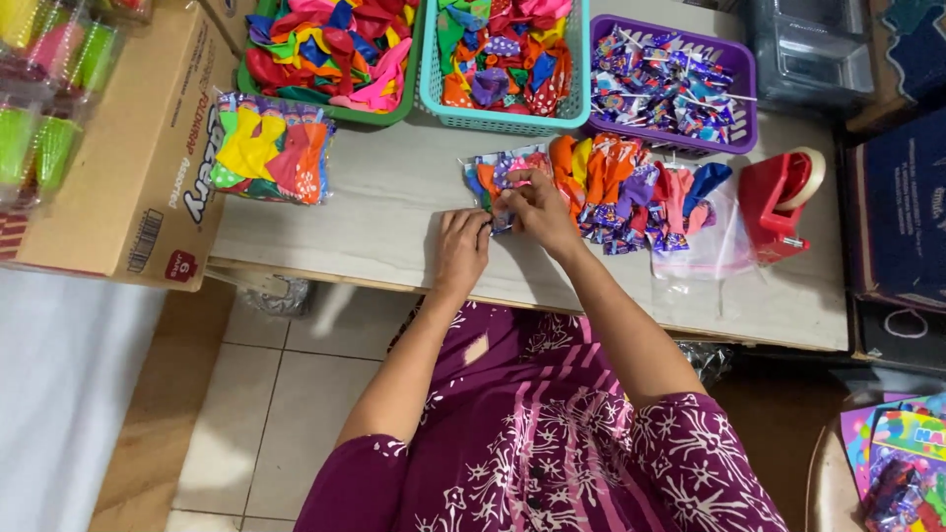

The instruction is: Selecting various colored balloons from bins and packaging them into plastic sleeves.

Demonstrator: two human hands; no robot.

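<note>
On the pale table (384, 212), my left hand (461, 248) and my right hand (537, 209) meet at a small clear packet of balloons (496, 169). Both pinch its near edge, fingers closed on the plastic. Just right of my right hand lies a loose heap of coloured balloons and small wrapped items (626, 192) on a clear plastic bag (711, 246). A filled packet of balloons (271, 148) rests to the left, apart from both hands.
At the table's far edge stand a green basket (325, 49) and a teal basket (507, 54) of balloons, plus a purple basket (670, 84) of wrapped items. A red tape dispenser (778, 197) sits at right. A cardboard box (128, 148) stands left.
</note>
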